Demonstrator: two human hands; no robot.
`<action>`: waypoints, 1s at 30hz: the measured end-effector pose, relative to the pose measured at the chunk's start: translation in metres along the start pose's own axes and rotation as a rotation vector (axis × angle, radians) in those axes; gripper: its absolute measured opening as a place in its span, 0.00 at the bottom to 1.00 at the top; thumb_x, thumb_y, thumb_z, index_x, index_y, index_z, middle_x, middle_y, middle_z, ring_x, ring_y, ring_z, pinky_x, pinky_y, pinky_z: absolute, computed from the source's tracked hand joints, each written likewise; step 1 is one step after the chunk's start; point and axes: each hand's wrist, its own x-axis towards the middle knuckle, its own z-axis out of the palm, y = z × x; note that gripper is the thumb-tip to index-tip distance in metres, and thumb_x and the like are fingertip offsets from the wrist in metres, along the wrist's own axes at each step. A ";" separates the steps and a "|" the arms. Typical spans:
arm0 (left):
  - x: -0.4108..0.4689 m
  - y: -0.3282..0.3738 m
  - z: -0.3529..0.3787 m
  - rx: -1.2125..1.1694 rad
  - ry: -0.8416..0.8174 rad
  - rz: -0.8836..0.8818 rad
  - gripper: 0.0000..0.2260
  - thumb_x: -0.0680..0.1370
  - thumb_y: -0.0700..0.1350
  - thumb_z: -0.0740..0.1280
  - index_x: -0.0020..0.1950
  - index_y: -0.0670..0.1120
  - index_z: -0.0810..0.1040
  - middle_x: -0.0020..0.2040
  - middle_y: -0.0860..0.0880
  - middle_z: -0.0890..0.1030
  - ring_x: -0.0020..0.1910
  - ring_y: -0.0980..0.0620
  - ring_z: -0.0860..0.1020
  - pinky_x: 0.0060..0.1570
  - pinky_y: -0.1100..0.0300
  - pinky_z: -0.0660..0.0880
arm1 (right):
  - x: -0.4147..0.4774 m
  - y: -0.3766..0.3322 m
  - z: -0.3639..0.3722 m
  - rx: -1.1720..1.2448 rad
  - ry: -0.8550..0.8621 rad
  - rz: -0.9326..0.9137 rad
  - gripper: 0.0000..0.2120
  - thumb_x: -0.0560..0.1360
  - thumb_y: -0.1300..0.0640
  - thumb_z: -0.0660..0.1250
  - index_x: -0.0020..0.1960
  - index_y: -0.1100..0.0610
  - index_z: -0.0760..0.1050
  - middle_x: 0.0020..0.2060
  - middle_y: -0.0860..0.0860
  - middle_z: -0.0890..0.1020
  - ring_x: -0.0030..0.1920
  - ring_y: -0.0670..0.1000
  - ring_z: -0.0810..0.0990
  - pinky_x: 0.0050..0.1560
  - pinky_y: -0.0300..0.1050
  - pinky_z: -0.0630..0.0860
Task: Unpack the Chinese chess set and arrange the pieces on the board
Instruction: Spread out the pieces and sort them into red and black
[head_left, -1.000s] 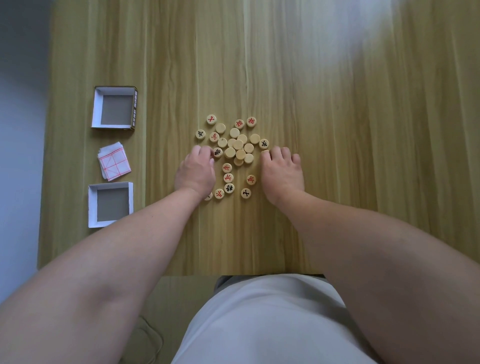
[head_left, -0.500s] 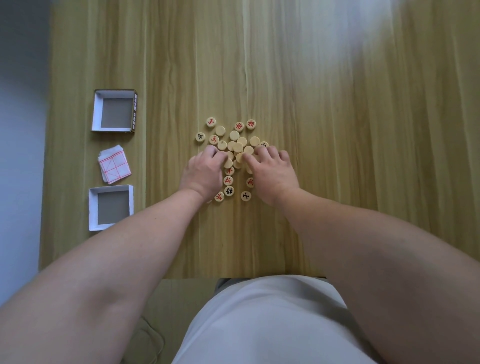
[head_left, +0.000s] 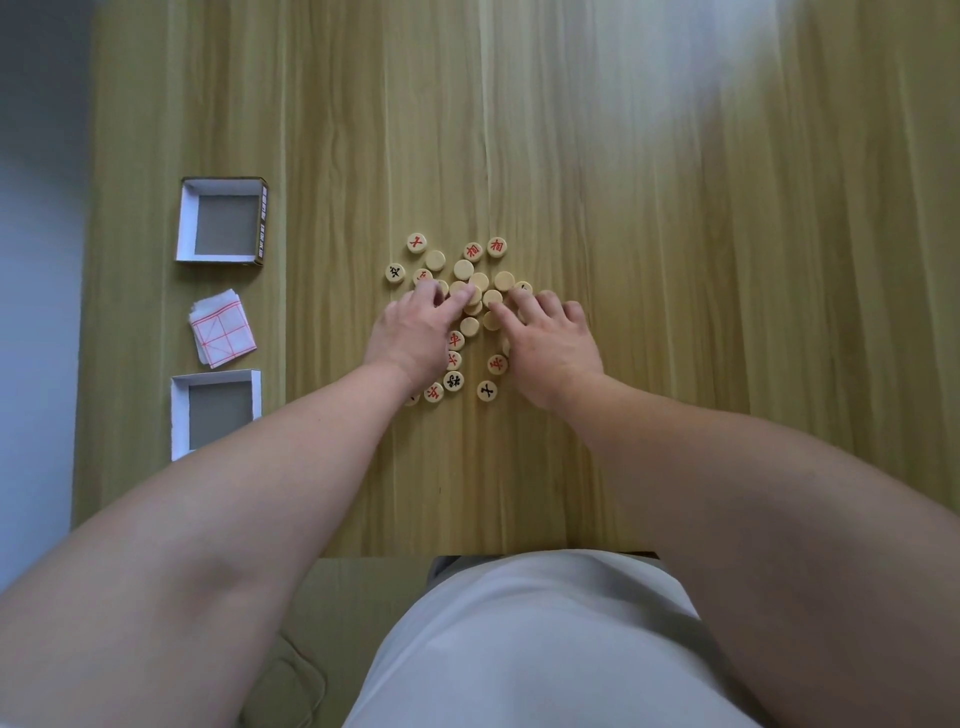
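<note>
Several round wooden chess pieces (head_left: 464, 269) lie in a loose pile at the middle of the wooden table (head_left: 675, 260), some face up with red or black characters, some blank side up. My left hand (head_left: 415, 332) rests palm down on the pile's left side, its fingertips touching pieces. My right hand (head_left: 550, 343) lies on the right side, fingers spread over pieces. Neither hand grips a piece. The folded paper board (head_left: 221, 327) with red lines sits at the left, folded shut.
Two open, empty box halves stand along the table's left side: the box tray (head_left: 223, 221) at the back and the box lid (head_left: 215, 410) nearer me. The table's near edge runs just in front of my lap.
Both hands have slid forward and inward onto the pile, pushing pieces closer together. The boxes and folded board have not moved.
</note>
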 end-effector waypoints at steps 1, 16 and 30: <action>-0.001 -0.001 0.000 -0.002 0.003 0.000 0.30 0.75 0.38 0.66 0.76 0.56 0.67 0.56 0.45 0.71 0.49 0.43 0.74 0.50 0.50 0.71 | 0.001 0.000 0.000 -0.004 -0.012 -0.001 0.34 0.77 0.56 0.60 0.81 0.47 0.53 0.78 0.51 0.58 0.74 0.58 0.59 0.69 0.57 0.60; -0.018 -0.012 0.005 -0.116 0.146 -0.074 0.15 0.75 0.38 0.65 0.61 0.45 0.78 0.51 0.44 0.76 0.45 0.39 0.77 0.45 0.47 0.75 | 0.000 0.006 -0.005 0.025 0.034 -0.003 0.26 0.77 0.58 0.61 0.74 0.50 0.63 0.73 0.54 0.64 0.71 0.58 0.62 0.69 0.56 0.61; -0.041 -0.020 0.002 -0.125 -0.038 -0.203 0.17 0.78 0.42 0.64 0.67 0.49 0.76 0.59 0.47 0.76 0.56 0.41 0.77 0.54 0.50 0.74 | -0.023 -0.008 -0.006 0.012 0.000 0.000 0.23 0.74 0.60 0.64 0.68 0.52 0.69 0.69 0.53 0.68 0.70 0.57 0.64 0.68 0.54 0.63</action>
